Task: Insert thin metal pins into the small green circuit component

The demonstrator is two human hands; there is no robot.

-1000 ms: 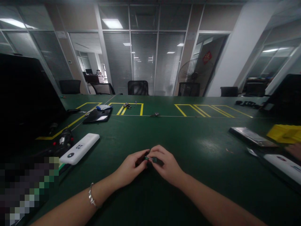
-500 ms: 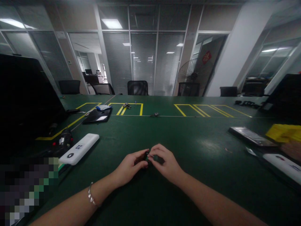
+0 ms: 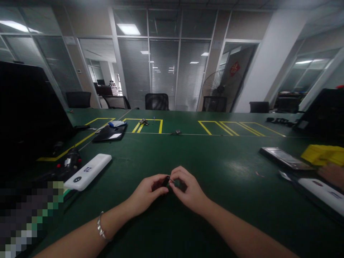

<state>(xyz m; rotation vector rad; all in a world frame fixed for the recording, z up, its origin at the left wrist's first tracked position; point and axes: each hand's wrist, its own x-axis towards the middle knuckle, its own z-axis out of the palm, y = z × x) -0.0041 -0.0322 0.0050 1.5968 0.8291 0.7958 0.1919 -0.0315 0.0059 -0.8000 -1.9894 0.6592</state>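
Note:
My left hand (image 3: 147,190), with a silver bracelet at its wrist, grips a small dark object (image 3: 166,181) between thumb and fingers. Close against it on the right, my right hand (image 3: 186,184) is pinched on a small, thin piece at the near side of that object. The piece is too small to name, and fingers cover much of both things. Both hands are together just above the dark green table (image 3: 215,165), at its near middle.
At left lie a white device marked 22 (image 3: 87,172), a black folder (image 3: 110,132) and a dark monitor (image 3: 32,107). Farther back sit small metal parts (image 3: 144,122). On the right are a flat dark device (image 3: 285,158), another white device (image 3: 321,193) and another person's hand (image 3: 331,173) by a yellow object (image 3: 322,154).
The view has shifted slightly. My hands stay together at nearly the same place, and the dark object between them shows a little more.

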